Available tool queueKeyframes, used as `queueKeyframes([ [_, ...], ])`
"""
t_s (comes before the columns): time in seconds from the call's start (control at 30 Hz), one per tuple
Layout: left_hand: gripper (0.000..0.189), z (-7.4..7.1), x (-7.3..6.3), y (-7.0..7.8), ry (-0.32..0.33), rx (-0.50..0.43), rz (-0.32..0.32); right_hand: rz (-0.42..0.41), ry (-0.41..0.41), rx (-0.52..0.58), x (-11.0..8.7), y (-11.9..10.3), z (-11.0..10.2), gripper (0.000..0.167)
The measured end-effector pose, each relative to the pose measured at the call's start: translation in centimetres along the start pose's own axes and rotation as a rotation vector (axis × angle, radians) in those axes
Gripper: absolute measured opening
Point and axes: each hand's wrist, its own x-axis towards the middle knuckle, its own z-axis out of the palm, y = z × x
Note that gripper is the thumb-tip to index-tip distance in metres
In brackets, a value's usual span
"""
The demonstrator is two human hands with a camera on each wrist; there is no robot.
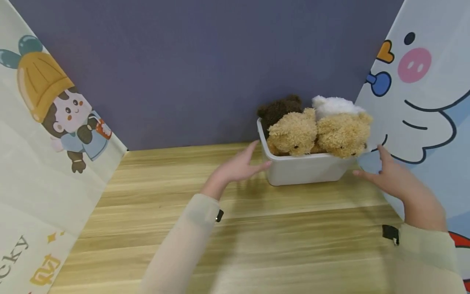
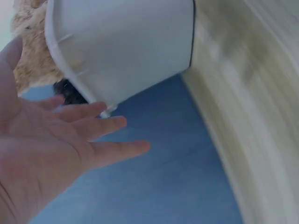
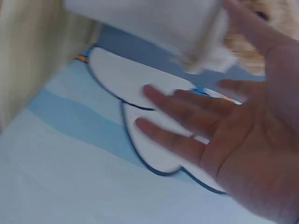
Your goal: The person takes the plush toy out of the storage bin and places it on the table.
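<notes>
A white plastic bin (image 1: 308,170) stands on the wooden surface against the back wall. Several plush bears fill it: a dark brown bear (image 1: 280,109) and a white bear (image 1: 335,107) behind, a tan bear (image 1: 293,132) and another tan bear (image 1: 344,134) in front. My left hand (image 1: 239,165) is at the bin's left end, fingers spread; the left wrist view shows its palm (image 2: 44,144) beside the bin's end wall. On the other side, my right hand (image 1: 398,175) is spread near the bin's right end. Whether either hand touches the bin, I cannot tell.
A dark blue-grey wall (image 1: 205,73) rises behind the wood-grain surface (image 1: 165,196). Printed cartoon panels stand on the left (image 1: 22,163) and on the right (image 1: 440,122), the right one close beside my right hand.
</notes>
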Motion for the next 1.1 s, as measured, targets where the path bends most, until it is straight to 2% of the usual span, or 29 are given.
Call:
queueKeyframes([
  [0.13, 0.114, 1.1, 1.8, -0.1, 0.023, -0.139, -0.024, -0.079, 0.033, 0.152, 3.2, 1.2, -0.2, 0.129],
  [0.27, 0.115, 2.2, 3.0, 0.0, 0.043, -0.207, -0.047, -0.129, 0.036, 0.304, 6.2, 2.2, 0.0, 0.13],
  [0.43, 0.109, 2.8, 3.8, 0.4, 0.042, -0.187, -0.034, -0.143, -0.006, 0.409, 8.0, 3.1, 0.1, 0.127],
  [0.53, 0.105, 2.5, 4.0, 0.5, 0.033, -0.172, -0.024, -0.157, -0.012, 0.445, 8.5, 3.2, 0.0, 0.128],
  [0.67, 0.101, 2.0, 3.9, 0.2, 0.033, -0.15, -0.046, -0.202, -0.018, 0.499, 9.0, 2.8, 0.1, 0.129],
  [0.83, 0.099, 1.8, 3.6, -0.4, 0.043, -0.139, -0.064, -0.281, 0.009, 0.476, 9.6, 2.1, 0.5, 0.129],
  [0.93, 0.099, 1.8, 3.5, -0.5, 0.031, -0.17, -0.062, -0.303, 0.035, 0.407, 9.7, 1.9, 0.7, 0.13],
  [1.1, 0.102, 1.9, 3.3, 0.0, -0.017, -0.265, -0.11, -0.302, 0.09, 0.327, 9.6, 1.8, 1.0, 0.119],
])
